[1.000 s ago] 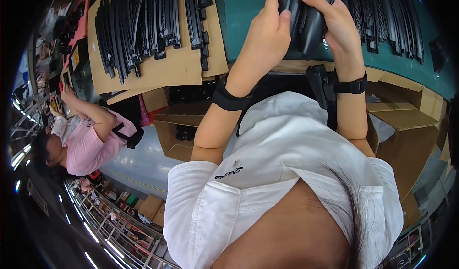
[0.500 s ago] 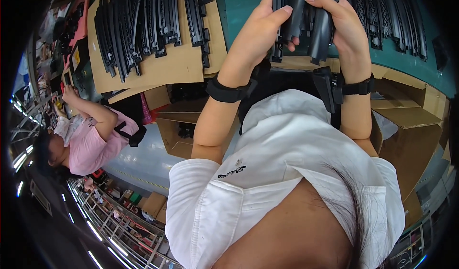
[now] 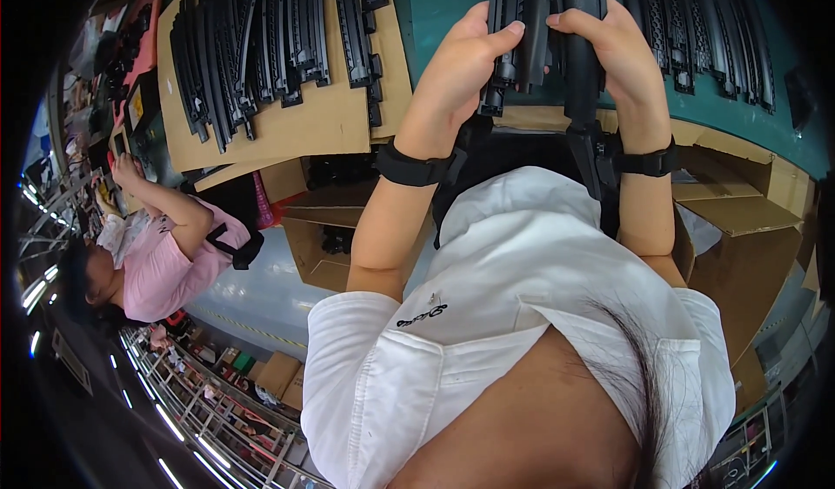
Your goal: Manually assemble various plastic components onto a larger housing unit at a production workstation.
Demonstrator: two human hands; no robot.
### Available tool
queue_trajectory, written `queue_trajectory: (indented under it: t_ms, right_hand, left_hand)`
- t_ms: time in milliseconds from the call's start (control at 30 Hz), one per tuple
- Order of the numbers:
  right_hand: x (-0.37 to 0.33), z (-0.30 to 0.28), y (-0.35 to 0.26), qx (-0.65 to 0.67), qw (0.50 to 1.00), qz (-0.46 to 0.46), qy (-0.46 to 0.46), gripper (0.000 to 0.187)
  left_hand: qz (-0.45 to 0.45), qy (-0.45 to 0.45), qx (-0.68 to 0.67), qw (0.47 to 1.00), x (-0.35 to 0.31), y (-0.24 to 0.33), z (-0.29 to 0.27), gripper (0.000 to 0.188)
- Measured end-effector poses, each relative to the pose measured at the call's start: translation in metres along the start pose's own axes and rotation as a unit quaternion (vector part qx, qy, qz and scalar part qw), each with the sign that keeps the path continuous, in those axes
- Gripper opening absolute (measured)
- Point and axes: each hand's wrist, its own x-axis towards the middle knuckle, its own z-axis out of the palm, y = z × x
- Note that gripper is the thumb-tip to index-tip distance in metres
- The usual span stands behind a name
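At the top middle, my left hand is closed around a long black plastic strip with a slotted surface. A smoother dark strip lies against it, near the left thumb tip. My right hand grips another long, smooth, rounded black plastic strip that hangs toward me. Its thumb reaches left across the gap between the strips. The fingers of both hands are mostly hidden behind the parts, and the strips' far ends run out of the picture.
Rows of black strips lie on cardboard at left, and more strips on the green tabletop at right. Cardboard boxes stand below the table edge. A person in pink works at far left.
My right hand has turned its strip more upright and shifted slightly left. My left hand and its strips have moved a little left. Both hands keep their grip.
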Motion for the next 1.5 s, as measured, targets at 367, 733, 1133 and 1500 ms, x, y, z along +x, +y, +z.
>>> queue_trajectory:
  t_ms: [367,733,1133,1500]
  right_hand:
    - [0.002,-0.001,0.008,-0.019,1.000,-0.009,0.021,0.030]
    - [-0.004,0.017,-0.021,0.004,0.989,-0.134,0.055,0.037]
    - [0.006,0.017,-0.031,-0.406,0.743,-0.520,-0.113,0.031]
    - [0.006,0.011,-0.037,-0.446,0.696,-0.558,-0.079,0.025]
  left_hand:
    - [0.071,0.055,0.153,0.984,-0.005,-0.014,0.004,0.038]
    - [0.090,0.102,0.103,0.985,-0.024,-0.001,-0.002,0.032]
    - [-0.154,-0.178,-0.471,0.850,-0.059,0.022,-0.058,0.041]
    - [-0.114,0.157,-0.253,0.948,-0.080,0.004,-0.053,0.044]
